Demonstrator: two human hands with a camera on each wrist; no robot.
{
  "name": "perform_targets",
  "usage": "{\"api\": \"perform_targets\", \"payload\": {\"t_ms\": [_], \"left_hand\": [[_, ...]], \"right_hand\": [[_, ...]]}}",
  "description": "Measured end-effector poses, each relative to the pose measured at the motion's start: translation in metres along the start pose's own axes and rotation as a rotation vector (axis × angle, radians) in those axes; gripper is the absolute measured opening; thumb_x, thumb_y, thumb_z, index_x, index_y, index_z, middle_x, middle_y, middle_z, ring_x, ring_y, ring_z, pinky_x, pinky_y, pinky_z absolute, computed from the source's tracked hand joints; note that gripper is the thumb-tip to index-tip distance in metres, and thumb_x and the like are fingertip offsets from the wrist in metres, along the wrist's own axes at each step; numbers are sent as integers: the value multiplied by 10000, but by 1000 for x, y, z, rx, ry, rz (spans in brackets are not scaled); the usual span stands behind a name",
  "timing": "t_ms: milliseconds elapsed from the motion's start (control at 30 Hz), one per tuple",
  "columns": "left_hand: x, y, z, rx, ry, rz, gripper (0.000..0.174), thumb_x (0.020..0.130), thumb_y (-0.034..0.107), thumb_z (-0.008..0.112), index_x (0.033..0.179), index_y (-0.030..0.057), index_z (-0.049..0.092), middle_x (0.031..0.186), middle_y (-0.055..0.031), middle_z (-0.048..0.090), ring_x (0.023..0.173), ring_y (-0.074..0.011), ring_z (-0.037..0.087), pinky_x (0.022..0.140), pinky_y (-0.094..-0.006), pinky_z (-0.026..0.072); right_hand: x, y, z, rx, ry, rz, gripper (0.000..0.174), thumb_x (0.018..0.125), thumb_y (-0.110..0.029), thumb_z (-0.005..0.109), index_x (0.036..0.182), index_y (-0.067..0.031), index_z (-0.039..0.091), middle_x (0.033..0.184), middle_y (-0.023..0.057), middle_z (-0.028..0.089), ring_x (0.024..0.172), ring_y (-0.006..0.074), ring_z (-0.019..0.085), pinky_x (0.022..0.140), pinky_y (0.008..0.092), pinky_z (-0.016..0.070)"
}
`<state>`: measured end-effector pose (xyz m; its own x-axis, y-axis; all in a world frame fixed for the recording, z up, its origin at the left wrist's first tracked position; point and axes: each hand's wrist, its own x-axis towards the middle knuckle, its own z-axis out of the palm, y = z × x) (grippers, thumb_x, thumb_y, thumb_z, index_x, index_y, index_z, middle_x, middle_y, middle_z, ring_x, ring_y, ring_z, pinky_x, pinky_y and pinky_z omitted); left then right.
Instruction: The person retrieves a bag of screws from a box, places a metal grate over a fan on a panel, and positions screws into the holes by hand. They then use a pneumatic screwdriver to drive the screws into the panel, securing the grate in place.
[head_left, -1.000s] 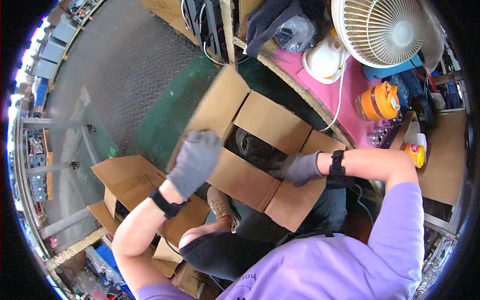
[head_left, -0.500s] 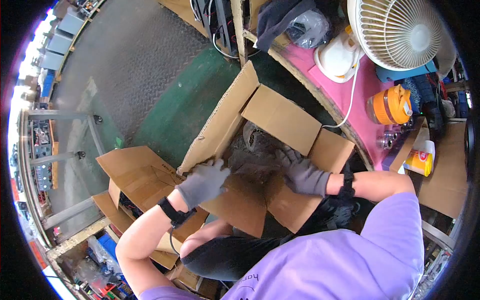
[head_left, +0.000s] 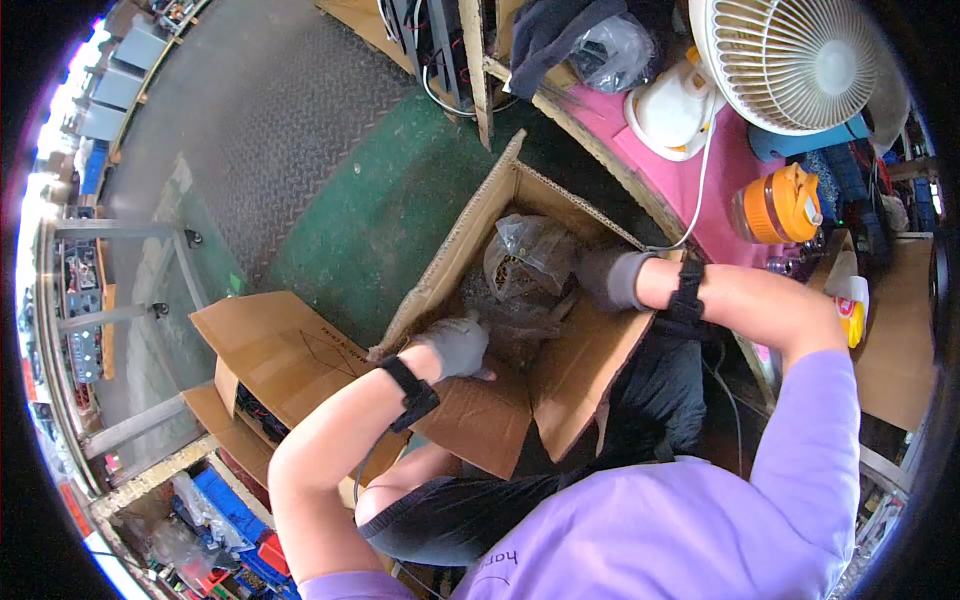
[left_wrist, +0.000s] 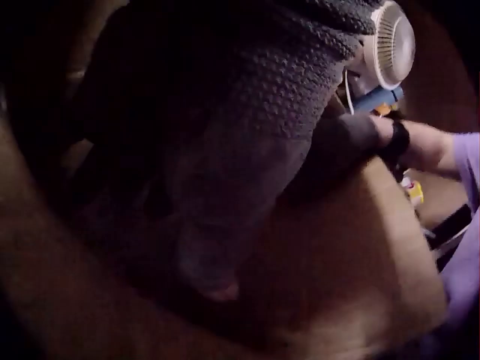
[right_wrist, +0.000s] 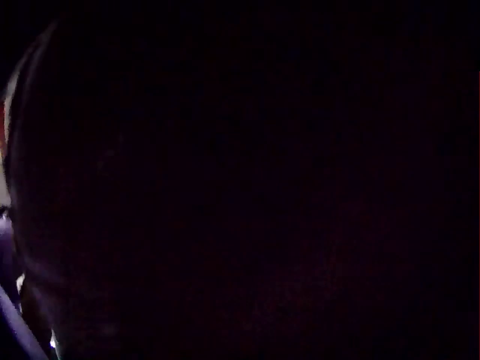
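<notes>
An opened cardboard box (head_left: 575, 385) stands between the person's knees with its flaps spread. Inside it lies a clear plastic bag (head_left: 527, 262) with something round and brownish in it; more crumpled plastic shows below. My grey-gloved left hand (head_left: 457, 345) reaches in over the near-left side, thumb straight and pointing down along the cardboard. On the right, my gloved right hand (head_left: 608, 278) dips inside beside the bag, its fingers hidden in shadow. The left wrist view shows the left glove (left_wrist: 247, 150) dimly within the box; the right wrist view is almost black.
A second open carton (head_left: 285, 345) stands to the left. Along the right runs a pink-topped bench (head_left: 690, 195) with a white fan (head_left: 790, 70), an orange-lidded bottle (head_left: 780, 205) and a white cord. A metal-framed glass panel (head_left: 130, 320) stands at the far left.
Both hands have gone deeper into the box, the left moving right and down from the flap. The far and right flaps have folded away, and the plastic bag shows more fully.
</notes>
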<state>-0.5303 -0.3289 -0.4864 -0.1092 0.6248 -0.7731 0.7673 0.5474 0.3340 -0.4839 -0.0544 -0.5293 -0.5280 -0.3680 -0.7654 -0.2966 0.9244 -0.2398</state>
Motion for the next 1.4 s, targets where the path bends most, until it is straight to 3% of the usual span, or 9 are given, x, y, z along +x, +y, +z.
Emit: {"api": "perform_targets", "payload": {"t_ms": [67, 467, 700, 767, 867, 900, 1000, 1067, 1400], "left_hand": [[16, 3, 23, 59, 88, 19, 464, 734, 424, 641, 919, -2, 637, 841, -228, 619, 809, -352, 609, 707, -428, 485], [29, 9, 50, -73, 232, 137, 187, 674, 114, 537, 781, 43, 672, 730, -173, 629, 692, -366, 608, 646, -450, 483], [56, 12, 121, -113, -89, 291, 275, 917, 131, 377, 1084, 54, 582, 1042, -125, 601, 952, -228, 565, 840, -353, 458], [102, 4, 218, -1055, 624, 535, 237, 765, 181, 542, 917, 38, 653, 803, -215, 621, 760, -358, 602, 697, -401, 485], [35, 40, 102, -239, 409, 339, 239, 823, 195, 510, 891, 17, 653, 840, -228, 617, 791, -343, 602, 729, -387, 480], [66, 5, 155, -232, 415, 334, 239, 823, 195, 510, 891, 17, 653, 840, -228, 617, 791, -343, 602, 729, -387, 480], [134, -10, 194, -1240, 336, 44, 256, 840, 160, 464, 855, -7, 658, 836, -214, 627, 792, -339, 608, 744, -391, 480], [78, 11, 87, -78, 69, 106, 230, 847, 143, 471, 861, 3, 653, 865, -162, 641, 786, -329, 592, 776, -392, 480], [108, 0, 87, 415, -120, 394, 173, 749, 175, 556, 792, 57, 674, 813, -163, 647, 748, -349, 598, 701, -407, 478]], "right_hand": [[17, 13, 57, -287, 631, -270, 336, 769, -152, 472, 1056, -17, 584, 1137, 201, 533, 1043, 375, 499, 908, 452, 382], [11, 16, 91, -18, 651, -729, 416, 774, -169, 528, 1179, -76, 505, 1231, 171, 470, 1126, 358, 440, 984, 430, 339], [-20, -64, -2, 530, 582, -474, 620, 788, -313, 590, 1306, -46, 378, 1326, 210, 372, 1222, 375, 336, 1052, 431, 237], [-18, -75, -3, 480, 511, -464, 611, 776, -342, 593, 1274, -29, 425, 1284, 232, 413, 1207, 379, 348, 1040, 431, 248], [-20, -99, -8, 487, 311, 9, 471, 817, -306, 529, 1208, -45, 498, 1215, 218, 483, 1115, 353, 449, 971, 429, 324], [13, -105, 36, 438, 972, -10, 387, 822, -277, 518, 1130, -46, 551, 1130, 188, 554, 1021, 346, 518, 921, 426, 362], [64, -100, 55, 623, 1038, -18, 361, 817, -300, 530, 1078, -54, 575, 1101, 164, 578, 1009, 335, 530, 909, 411, 375], [61, -95, 23, 587, 775, -90, 360, 807, -305, 551, 1066, -56, 572, 1101, 178, 566, 1048, 324, 513, 916, 394, 376], [24, -127, 75, -64, 354, -222, 217, 699, -225, 602, 776, -23, 624, 702, 207, 603, 584, 331, 572, 536, 467, 449]]}}
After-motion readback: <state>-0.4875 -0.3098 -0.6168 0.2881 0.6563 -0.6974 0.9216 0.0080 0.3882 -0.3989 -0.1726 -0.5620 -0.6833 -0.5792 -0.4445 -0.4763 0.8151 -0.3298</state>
